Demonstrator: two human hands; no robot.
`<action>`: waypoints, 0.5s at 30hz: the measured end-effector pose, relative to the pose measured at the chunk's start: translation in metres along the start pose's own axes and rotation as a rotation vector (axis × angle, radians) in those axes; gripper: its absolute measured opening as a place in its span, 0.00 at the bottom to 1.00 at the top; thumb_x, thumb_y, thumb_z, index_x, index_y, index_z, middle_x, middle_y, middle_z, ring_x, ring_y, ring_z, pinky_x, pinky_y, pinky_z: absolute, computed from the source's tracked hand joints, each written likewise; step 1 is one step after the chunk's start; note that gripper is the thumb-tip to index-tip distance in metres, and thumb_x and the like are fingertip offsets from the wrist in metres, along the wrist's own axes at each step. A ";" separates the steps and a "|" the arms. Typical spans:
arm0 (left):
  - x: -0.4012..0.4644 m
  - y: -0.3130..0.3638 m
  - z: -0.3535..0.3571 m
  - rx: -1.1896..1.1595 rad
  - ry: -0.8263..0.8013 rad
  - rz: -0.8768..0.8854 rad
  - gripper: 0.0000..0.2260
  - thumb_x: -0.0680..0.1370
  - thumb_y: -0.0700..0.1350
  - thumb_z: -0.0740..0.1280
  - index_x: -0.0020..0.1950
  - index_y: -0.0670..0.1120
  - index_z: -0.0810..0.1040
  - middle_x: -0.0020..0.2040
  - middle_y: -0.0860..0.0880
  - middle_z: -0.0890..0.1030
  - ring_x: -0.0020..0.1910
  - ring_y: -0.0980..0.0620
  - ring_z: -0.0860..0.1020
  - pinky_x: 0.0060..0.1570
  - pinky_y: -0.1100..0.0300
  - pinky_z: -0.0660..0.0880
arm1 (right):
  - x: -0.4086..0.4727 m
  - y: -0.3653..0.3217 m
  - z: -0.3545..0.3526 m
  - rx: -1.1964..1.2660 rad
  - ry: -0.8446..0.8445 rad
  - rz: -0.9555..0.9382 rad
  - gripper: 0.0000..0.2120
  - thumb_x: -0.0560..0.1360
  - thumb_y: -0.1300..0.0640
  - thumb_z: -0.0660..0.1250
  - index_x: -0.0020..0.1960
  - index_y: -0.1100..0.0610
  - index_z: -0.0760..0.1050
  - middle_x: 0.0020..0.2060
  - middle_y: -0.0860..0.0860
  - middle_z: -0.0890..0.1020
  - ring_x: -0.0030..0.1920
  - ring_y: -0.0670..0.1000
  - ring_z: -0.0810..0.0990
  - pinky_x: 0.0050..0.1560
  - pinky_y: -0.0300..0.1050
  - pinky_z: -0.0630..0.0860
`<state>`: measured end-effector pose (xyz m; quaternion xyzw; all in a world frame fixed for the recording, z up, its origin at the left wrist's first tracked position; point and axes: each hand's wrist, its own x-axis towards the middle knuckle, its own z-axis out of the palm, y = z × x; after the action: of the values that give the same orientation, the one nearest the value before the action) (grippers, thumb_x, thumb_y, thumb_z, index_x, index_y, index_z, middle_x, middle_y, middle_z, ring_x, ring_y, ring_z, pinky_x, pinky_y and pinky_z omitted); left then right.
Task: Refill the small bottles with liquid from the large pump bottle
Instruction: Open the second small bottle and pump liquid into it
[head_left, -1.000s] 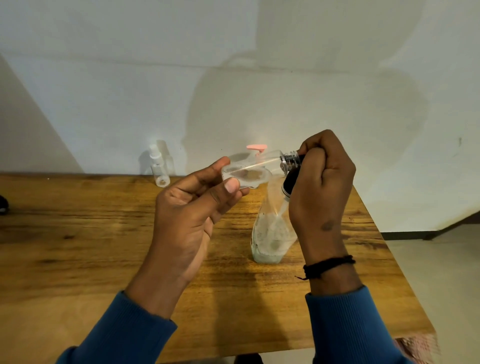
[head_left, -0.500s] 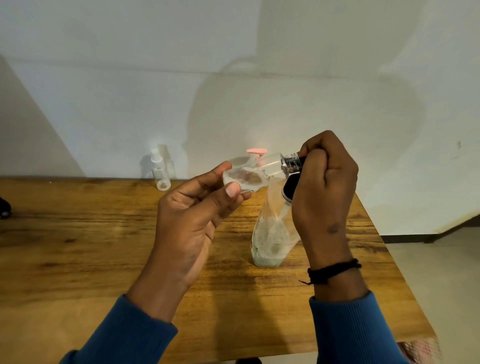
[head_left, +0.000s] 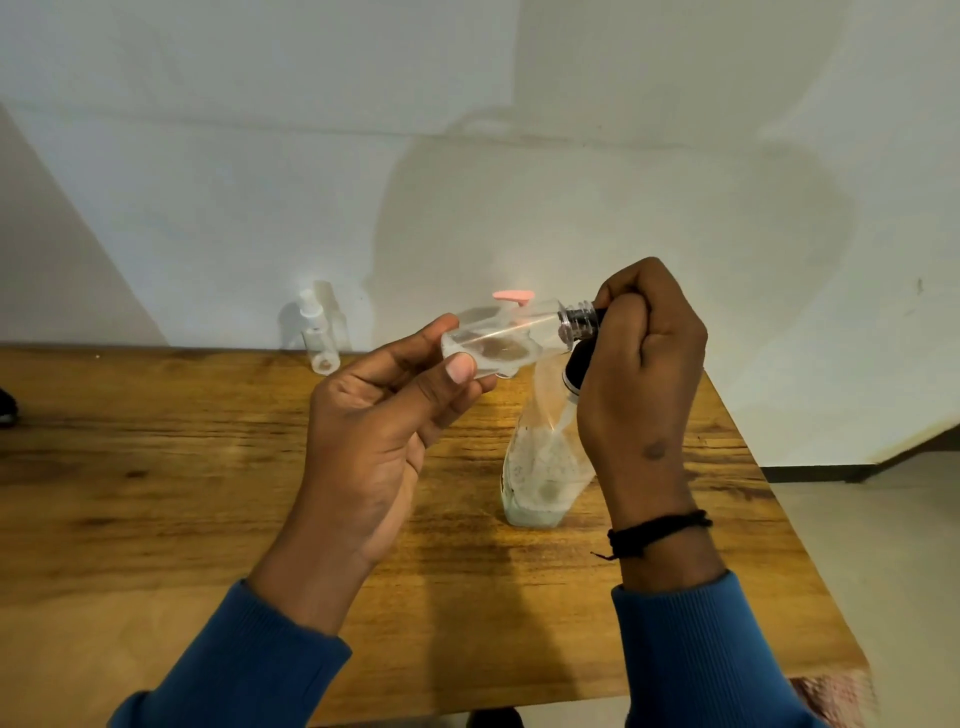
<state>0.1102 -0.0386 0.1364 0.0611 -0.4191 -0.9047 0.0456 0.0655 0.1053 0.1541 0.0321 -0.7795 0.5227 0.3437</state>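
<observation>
A wooden counter (head_left: 156, 493) with dark grain streaks stands against a plain pale wall (head_left: 467, 130); shadows fall across the wall, and at the right the counter's edge gives way to a light floor (head_left: 893, 545) with a dark skirting line.

The left hand (head_left: 384, 415) pinches the base end of a small clear bottle (head_left: 498, 340) between thumb and fingers, holding it on its side above the counter, neck toward the right. The right hand (head_left: 644, 364) is curled tight around a black cap (head_left: 576, 366) with a pale tube beneath, right at the bottle's threaded neck.

Behind the hands, the large pump bottle (head_left: 540, 467) stands upright on the counter, its pink pump top (head_left: 511, 296) showing above the held bottle. Another small bottle (head_left: 319, 343) stands near the wall, well to the left.

Blue sleeves (head_left: 701, 649) cover both forearms; a black wristband (head_left: 654, 532) circles the right wrist.
</observation>
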 end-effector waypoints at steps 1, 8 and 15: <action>0.000 0.000 0.000 0.000 0.000 0.001 0.19 0.67 0.36 0.71 0.58 0.38 0.81 0.51 0.39 0.85 0.45 0.43 0.85 0.41 0.64 0.80 | -0.001 0.001 0.001 0.008 0.000 0.010 0.10 0.75 0.63 0.53 0.38 0.58 0.69 0.27 0.45 0.68 0.29 0.44 0.66 0.29 0.46 0.62; -0.001 0.001 0.002 0.005 -0.005 -0.007 0.19 0.67 0.37 0.71 0.58 0.39 0.81 0.51 0.40 0.86 0.44 0.45 0.85 0.42 0.65 0.81 | 0.001 -0.002 -0.002 -0.004 -0.011 -0.022 0.10 0.76 0.64 0.53 0.39 0.58 0.69 0.28 0.45 0.68 0.30 0.43 0.67 0.29 0.38 0.62; -0.001 0.001 0.002 0.008 -0.002 -0.014 0.18 0.67 0.37 0.72 0.56 0.39 0.82 0.54 0.39 0.85 0.44 0.44 0.85 0.42 0.64 0.81 | 0.004 -0.003 -0.005 0.021 -0.060 -0.002 0.10 0.76 0.65 0.53 0.38 0.60 0.69 0.27 0.48 0.68 0.28 0.43 0.67 0.28 0.39 0.61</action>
<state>0.1111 -0.0381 0.1385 0.0631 -0.4225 -0.9033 0.0387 0.0666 0.1096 0.1599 0.0523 -0.7838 0.5294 0.3204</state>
